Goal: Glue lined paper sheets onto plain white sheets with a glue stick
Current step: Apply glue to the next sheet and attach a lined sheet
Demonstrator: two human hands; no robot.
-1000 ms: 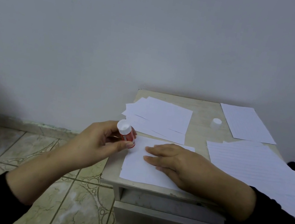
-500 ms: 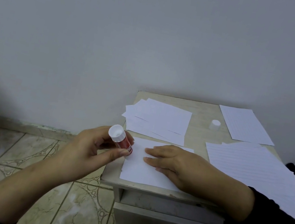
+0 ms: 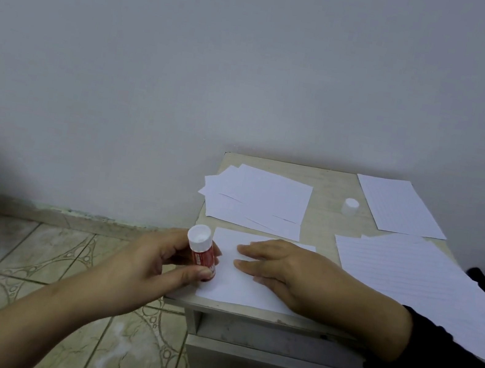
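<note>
At centre frame, a left hand (image 3: 151, 268) pinches a red glue stick (image 3: 202, 253), long axis near upright, white end tilted upper left; to its right, a right hand (image 3: 281, 270) presses flat-fingered on a plain white sheet (image 3: 235, 289) at the table's (image 3: 321, 227) near edge

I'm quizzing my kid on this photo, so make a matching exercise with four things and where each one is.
Things:
1. glue stick
2. white cap
3. plain white sheet
4. lined sheets pile

Places:
A. standing alone on the table near the back
B. held in the left hand
C. on the table's right side
D. under the flat right hand

Pairs: 1-B, 2-A, 3-D, 4-C
</note>
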